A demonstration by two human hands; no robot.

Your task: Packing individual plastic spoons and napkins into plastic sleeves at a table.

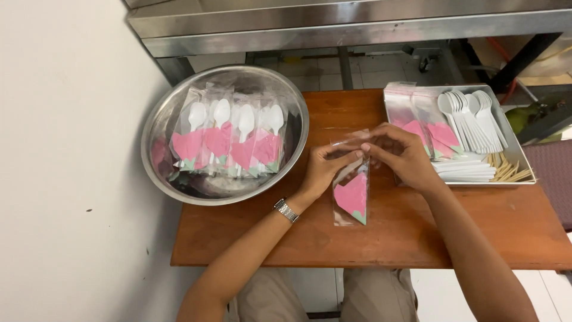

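Note:
A clear plastic pouch [351, 197] with a pink folded napkin inside lies on the brown wooden table [476, 232], its top end lifted. My left hand [326, 169] and my right hand [400, 154] both pinch the pouch's upper edge, fingertips meeting over its opening. A metal watch sits on my left wrist. Whether a spoon is inside the pouch is hidden by my fingers.
A large steel bowl [161, 119] at the left holds several packed pouches with white spoons and pink napkins. A metal tray [515, 143] at the right holds empty pouches, pink napkins, white plastic spoons and wooden toothpicks. A steel counter stands behind, a white wall at the left.

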